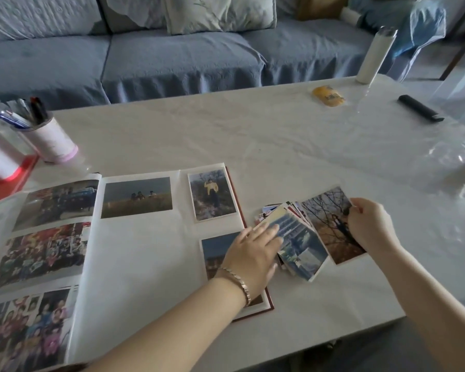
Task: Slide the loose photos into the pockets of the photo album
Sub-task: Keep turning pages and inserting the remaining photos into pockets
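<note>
Left hand (253, 253) resting flat, fingers straight, on fanned glossy photos (298, 245) beside album (145, 251) edge; right hand (368, 226) pinching edge of tree photo (328, 218).

One view only: head-worn, wide-angle, set at the near edge of the table (279, 146), facing forward and down. Tabletop close below, photo album (145, 251) near left, sofa (172, 57) across the far side.

The pale marble-look desk (279, 146) carries an open photo album (145, 251) near left, fanned loose photos (304, 245) just right of it, a white pen cup (51, 140) far left, a white bottle (375, 57), yellow packet (328, 95) and black bar (419, 107) far right.
</note>
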The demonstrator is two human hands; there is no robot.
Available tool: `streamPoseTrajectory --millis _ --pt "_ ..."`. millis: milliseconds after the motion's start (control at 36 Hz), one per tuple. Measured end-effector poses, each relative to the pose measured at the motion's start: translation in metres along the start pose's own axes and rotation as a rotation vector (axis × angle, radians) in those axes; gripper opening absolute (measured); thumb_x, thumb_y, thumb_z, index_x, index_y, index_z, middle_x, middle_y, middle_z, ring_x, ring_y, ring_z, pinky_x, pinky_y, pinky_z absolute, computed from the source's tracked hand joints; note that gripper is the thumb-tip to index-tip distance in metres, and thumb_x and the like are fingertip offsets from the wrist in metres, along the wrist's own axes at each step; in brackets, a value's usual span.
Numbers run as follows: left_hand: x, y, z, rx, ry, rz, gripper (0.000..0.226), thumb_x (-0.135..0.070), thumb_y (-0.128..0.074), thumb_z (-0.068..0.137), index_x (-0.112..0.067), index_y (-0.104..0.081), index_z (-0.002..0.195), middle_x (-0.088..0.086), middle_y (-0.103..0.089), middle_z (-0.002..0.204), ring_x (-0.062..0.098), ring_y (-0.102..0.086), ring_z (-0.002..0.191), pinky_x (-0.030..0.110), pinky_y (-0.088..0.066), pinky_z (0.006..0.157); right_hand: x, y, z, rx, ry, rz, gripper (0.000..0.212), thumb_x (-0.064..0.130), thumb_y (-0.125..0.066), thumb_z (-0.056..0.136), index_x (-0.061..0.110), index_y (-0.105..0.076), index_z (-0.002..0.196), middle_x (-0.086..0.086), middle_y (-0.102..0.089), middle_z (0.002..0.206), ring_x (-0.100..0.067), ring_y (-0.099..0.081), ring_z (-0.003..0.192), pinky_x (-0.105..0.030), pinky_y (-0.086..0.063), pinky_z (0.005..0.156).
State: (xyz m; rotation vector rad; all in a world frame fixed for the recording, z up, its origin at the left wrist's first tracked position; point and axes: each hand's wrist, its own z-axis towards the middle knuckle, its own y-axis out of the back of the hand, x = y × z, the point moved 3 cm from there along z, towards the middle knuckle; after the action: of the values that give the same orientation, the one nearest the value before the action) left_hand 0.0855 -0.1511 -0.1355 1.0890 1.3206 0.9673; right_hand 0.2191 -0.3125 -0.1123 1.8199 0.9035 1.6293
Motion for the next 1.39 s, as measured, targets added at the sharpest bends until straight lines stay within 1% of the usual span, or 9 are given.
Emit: streamPoseTrajectory --millis 167,306,444,611,722,972,1222,1306,1389 --pt "-0.005 -0.011 0.035 0.083 -0.216 0.298 0.052 -0.012 -0.056 0.092 -0.016 -0.038 0.14 0.003 -0.033 0.151 0.017 -0.027 0.14 0.041 -0.016 0.115 -0.018 -0.001 0.009 0.041 -0.062 -0.135 0.029 0.002 -0.036 0.088 0.011 -0.063 0.096 -0.012 -0.06 0.089 -0.03 -0.051 0.081 -0.032 -0.043 0.069" --pt "0.008 -0.014 0.039 -0.145 -0.382 0.232 0.049 -0.015 -0.094 0.029 -0.021 -0.076 0.075 -0.006 -0.074 0.081 0.007 -0.07 0.077 0.025 -0.056 0.069 -0.024 0.003 0.013 0.04 -0.1 -0.171 0.03 0.0 -0.039 0.085 0.012 -0.063 0.097 -0.012 -0.058 0.095 -0.028 -0.047 0.084 -0.032 -0.04 0.074" --pt "0.01 -0.003 0.039 -0.255 -0.462 0.191 0.029 -0.003 -0.085 0.049 -0.016 -0.073 0.072 -0.003 -0.073 0.075 0.011 -0.07 0.07 0.024 -0.056 0.063 -0.027 0.003 0.012 0.058 -0.095 -0.078 0.034 -0.002 -0.039 0.085 0.011 -0.066 0.1 -0.012 -0.06 0.089 -0.026 -0.048 0.08 -0.028 -0.036 0.066" --pt "0.011 0.0 0.042 -0.296 -0.523 0.219 0.013 -0.011 -0.079 0.065 -0.016 -0.067 0.067 -0.005 -0.067 0.064 0.012 -0.065 0.057 0.023 -0.052 0.055 -0.017 0.0 0.011 0.134 -0.098 0.128 0.033 0.002 -0.042 0.086 0.015 -0.059 0.06 -0.004 -0.054 0.059 -0.027 -0.05 0.064 -0.027 -0.036 0.054" --pt "0.009 0.005 0.036 -0.323 -0.535 0.149 0.017 -0.012 -0.082 0.063 -0.016 -0.066 0.062 -0.004 -0.065 0.06 0.013 -0.063 0.054 0.022 -0.05 0.048 -0.009 -0.007 0.003 0.297 -0.117 0.193 0.015 0.018 -0.057 0.089 0.017 -0.068 0.079 -0.003 -0.065 0.073 -0.019 -0.06 0.068 -0.025 -0.045 0.061" --pt "0.008 0.023 0.023 -0.505 -0.454 -0.146 0.015 -0.006 -0.084 0.059 -0.01 -0.07 0.062 0.004 -0.073 0.078 0.019 -0.07 0.071 0.027 -0.057 0.059 0.0 -0.015 -0.007 0.448 -0.122 0.132 0.013 0.029 -0.065 0.085 0.017 -0.067 0.081 -0.005 -0.069 0.081 -0.023 -0.065 0.079 -0.034 -0.053 0.078" --pt "-0.004 0.042 0.037 -0.78 -0.357 -0.234 0.018 -0.02 -0.062 0.076 -0.005 -0.073 0.075 0.005 -0.057 0.108 0.021 -0.051 0.1 0.032 -0.043 0.096 0.007 0.001 -0.007 0.646 -0.223 0.582 0.018 0.015 -0.057 0.091 -0.002 -0.06 0.095 -0.018 -0.066 0.088 -0.027 -0.064 0.073 -0.031 -0.052 0.06" --pt "0.002 0.038 0.045 -0.617 -0.046 -0.157 0.034 -0.012 -0.077 0.068 -0.008 -0.069 0.102 0.01 -0.064 0.11 0.024 -0.057 0.105 0.043 -0.047 0.095 -0.005 0.012 0.006 0.353 -0.191 0.602 0.012 0.015 -0.061 0.088 0.004 -0.06 0.093 -0.011 -0.067 0.084 -0.024 -0.063 0.069 -0.029 -0.054 0.055" --pt "0.01 0.028 0.042 -0.171 0.327 -0.118 0.058 -0.044 -0.063 0.083 -0.015 -0.046 0.13 0.002 -0.058 0.122 0.022 -0.051 0.115 0.035 -0.041 0.097 -0.019 0.021 0.016 0.147 -0.141 0.528 0.011 0.015 -0.061 0.09 0.01 -0.061 0.1 -0.003 -0.066 0.081 -0.019 -0.062 0.068 -0.028 -0.051 0.063"
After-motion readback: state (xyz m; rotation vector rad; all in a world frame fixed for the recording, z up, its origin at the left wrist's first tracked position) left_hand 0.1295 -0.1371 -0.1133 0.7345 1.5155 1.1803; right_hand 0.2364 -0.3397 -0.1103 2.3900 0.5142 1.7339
